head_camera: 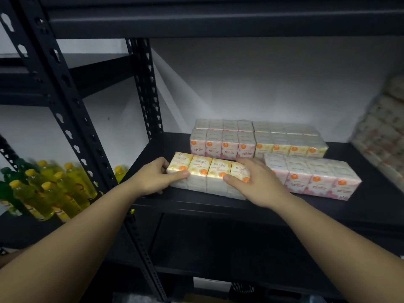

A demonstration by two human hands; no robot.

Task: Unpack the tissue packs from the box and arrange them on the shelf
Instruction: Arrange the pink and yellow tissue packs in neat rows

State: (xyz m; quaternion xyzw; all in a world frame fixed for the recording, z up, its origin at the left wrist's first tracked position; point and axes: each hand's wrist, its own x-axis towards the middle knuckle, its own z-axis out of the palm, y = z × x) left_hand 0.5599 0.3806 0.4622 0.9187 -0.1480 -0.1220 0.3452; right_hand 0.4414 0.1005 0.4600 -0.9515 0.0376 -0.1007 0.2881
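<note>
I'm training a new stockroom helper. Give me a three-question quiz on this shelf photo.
1. True or false: both hands hold the yellow pack.
2. The pink pack lies where from it? A) to its right B) on top of it C) to its left
3. What stands on the neighbouring shelf at left?

Key: 1. True: left hand at its left end, right hand on top. 2. A. 3. Yellow bottles.

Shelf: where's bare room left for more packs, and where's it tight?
Bare shelf between the left post and the pink rear packs; another strip right of the front pink pack. Tight mid-shelf: both hands hold the yellow pack close to the rear row.
</note>
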